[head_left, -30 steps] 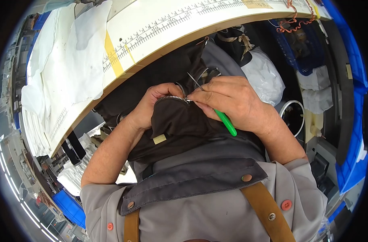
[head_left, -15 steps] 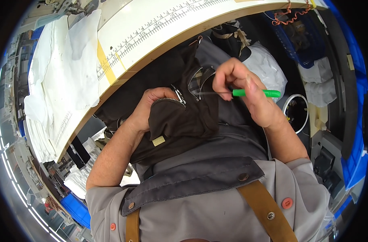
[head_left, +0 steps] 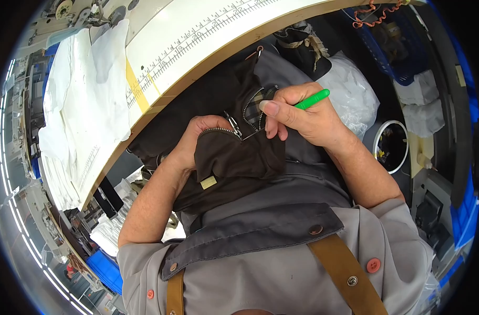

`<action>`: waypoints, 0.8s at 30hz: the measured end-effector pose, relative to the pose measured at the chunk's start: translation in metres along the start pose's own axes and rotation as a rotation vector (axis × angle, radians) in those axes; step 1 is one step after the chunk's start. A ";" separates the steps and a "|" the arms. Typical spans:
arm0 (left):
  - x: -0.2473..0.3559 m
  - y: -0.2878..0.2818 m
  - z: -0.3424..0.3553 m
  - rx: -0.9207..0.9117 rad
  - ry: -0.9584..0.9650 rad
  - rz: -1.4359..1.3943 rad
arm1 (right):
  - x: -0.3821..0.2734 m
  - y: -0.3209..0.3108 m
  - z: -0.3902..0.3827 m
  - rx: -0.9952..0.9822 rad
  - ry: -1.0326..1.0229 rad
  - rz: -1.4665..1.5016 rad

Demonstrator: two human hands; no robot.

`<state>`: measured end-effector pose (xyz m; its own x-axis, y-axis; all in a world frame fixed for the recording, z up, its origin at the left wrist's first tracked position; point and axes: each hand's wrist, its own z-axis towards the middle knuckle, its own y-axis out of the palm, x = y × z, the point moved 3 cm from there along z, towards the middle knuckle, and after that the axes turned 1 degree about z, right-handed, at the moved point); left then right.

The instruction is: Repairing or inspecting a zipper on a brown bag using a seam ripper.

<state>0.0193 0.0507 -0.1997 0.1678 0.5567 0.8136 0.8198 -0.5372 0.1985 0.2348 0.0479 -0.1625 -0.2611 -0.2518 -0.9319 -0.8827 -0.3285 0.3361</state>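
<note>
On my lap, below the curved edge of the counter (head_left: 160, 42): one dark brown garment (head_left: 239, 163), bunched, a small yellowish tag (head_left: 208, 182) near its lower edge.

Item: zip (head_left: 214, 129), metal teeth, arched along the brown cloth; silver zip pull (head_left: 232, 124) near its right end, beside my left thumb.

Item: second toothed edge, curved, around a patch of plaid lining (head_left: 254, 107), right of the first.

Left hand (head_left: 192, 137): closed on the garment, thumb above the cloth, other fingers mostly hidden.

Right hand (head_left: 305, 115): fingers curled in, thumb extended, gripping one green-handled tool (head_left: 314, 98); handle slanting up to the right, thin metal shaft slanting down to the left, its point at the right end of the zip; I cannot tell whether it touches.

On the counter: printed ruler scale; white sheets (head_left: 82, 100), layered, at left.

To my right: translucent white plastic bag (head_left: 349, 97); round white-rimmed bin (head_left: 376, 144); blue basket (head_left: 404, 76), farther off.
</note>
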 end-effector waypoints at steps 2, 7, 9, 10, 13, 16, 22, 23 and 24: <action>0.001 0.001 0.000 0.005 0.000 0.017 | 0.001 0.000 0.000 0.001 0.003 0.010; 0.001 0.000 -0.001 -0.008 0.021 0.020 | 0.002 0.003 0.002 -0.012 -0.008 -0.004; -0.001 0.000 -0.001 0.012 -0.017 -0.015 | 0.003 0.005 0.003 -0.010 -0.023 -0.028; -0.001 -0.001 -0.001 0.012 -0.017 -0.017 | 0.003 0.004 0.003 -0.008 -0.040 -0.052; -0.002 -0.002 0.000 0.014 -0.009 -0.026 | 0.005 0.003 0.004 -0.011 -0.045 -0.046; -0.002 -0.001 0.000 0.007 0.004 -0.025 | 0.005 0.003 0.004 -0.014 -0.053 -0.028; 0.000 -0.001 0.002 -0.008 0.028 -0.022 | 0.006 0.002 0.006 -0.017 -0.007 0.004; 0.000 -0.001 0.001 -0.010 0.027 -0.019 | 0.006 0.003 0.006 -0.019 -0.007 0.003; 0.001 0.000 0.001 -0.013 0.025 -0.016 | 0.005 0.003 0.006 -0.023 -0.009 0.002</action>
<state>0.0198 0.0523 -0.1994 0.1406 0.5493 0.8237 0.8152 -0.5364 0.2186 0.2287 0.0509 -0.1671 -0.2660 -0.2443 -0.9325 -0.8731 -0.3490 0.3405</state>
